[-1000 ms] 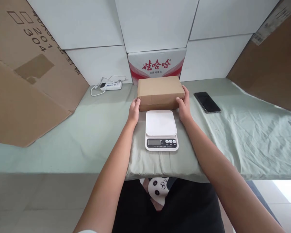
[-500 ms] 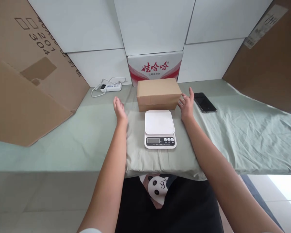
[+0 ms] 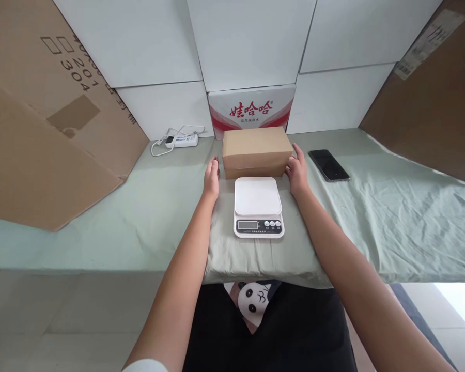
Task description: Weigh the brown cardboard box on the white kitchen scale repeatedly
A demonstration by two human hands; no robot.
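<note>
A small brown cardboard box (image 3: 258, 150) lies lengthwise across the cloth-covered table, behind a white kitchen scale (image 3: 258, 199). At the box's left end is my left hand (image 3: 212, 178), with its fingers extended and a narrow gap to the cardboard. On the other side, my right hand (image 3: 297, 170) rests against the box's right end, fingers stretched forward rather than wrapped round it. Nothing lies on the scale's flat platform, and its display looks blank.
A black phone (image 3: 328, 165) lies right of my right hand. Back left is a white power strip (image 3: 182, 140) with a cable. Large cartons stand left (image 3: 62, 155) and right (image 3: 418, 113). A printed white carton (image 3: 251, 108) and white panels (image 3: 251, 41) line the back.
My left hand has moved right, close to the box's left end. My right hand has closed in against its right end. The view has shifted slightly; box and scale stay in place.
</note>
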